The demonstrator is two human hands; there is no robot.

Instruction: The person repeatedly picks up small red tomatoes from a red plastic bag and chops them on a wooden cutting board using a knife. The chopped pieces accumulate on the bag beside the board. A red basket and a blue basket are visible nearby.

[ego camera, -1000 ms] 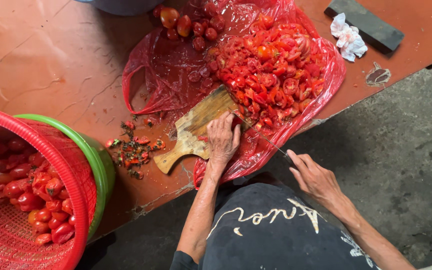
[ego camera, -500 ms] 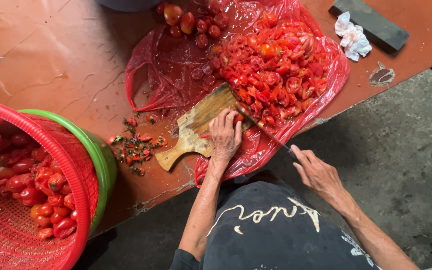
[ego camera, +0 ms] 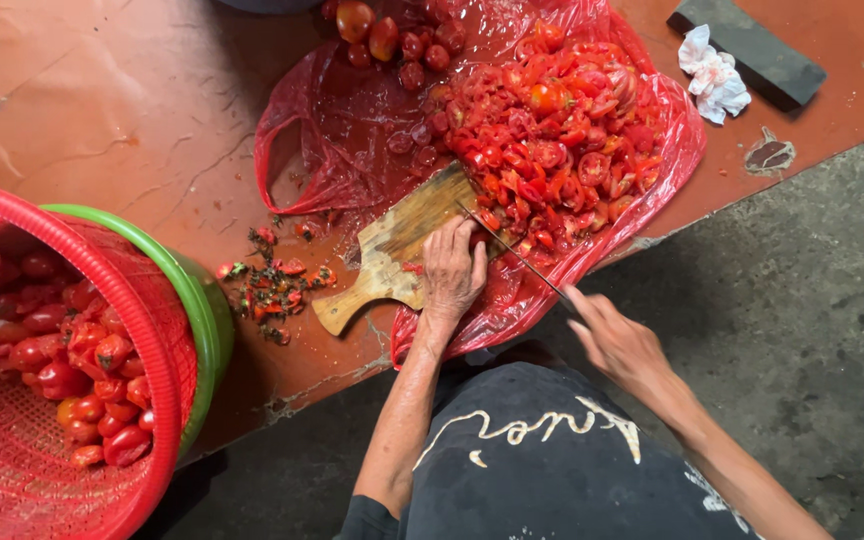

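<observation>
Tomatoes, halved and red [ego camera: 552,140], lie heaped on a red plastic sheet [ego camera: 352,150] beside our wooden paddle-shaped cutting board [ego camera: 392,250] on the worktop [ego camera: 102,110]; our left hand [ego camera: 452,275] presses flat, unclenched, steadying the board, while our right hand [ego camera: 617,340] grips a thin-bladed knife [ego camera: 512,250] angled over it.

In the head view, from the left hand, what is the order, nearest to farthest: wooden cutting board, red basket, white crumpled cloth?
1. Wooden cutting board: directly under the left hand, touching it.
2. Red basket: at the left edge of the picture.
3. White crumpled cloth: top right, beyond the heap of cut tomatoes.
</observation>
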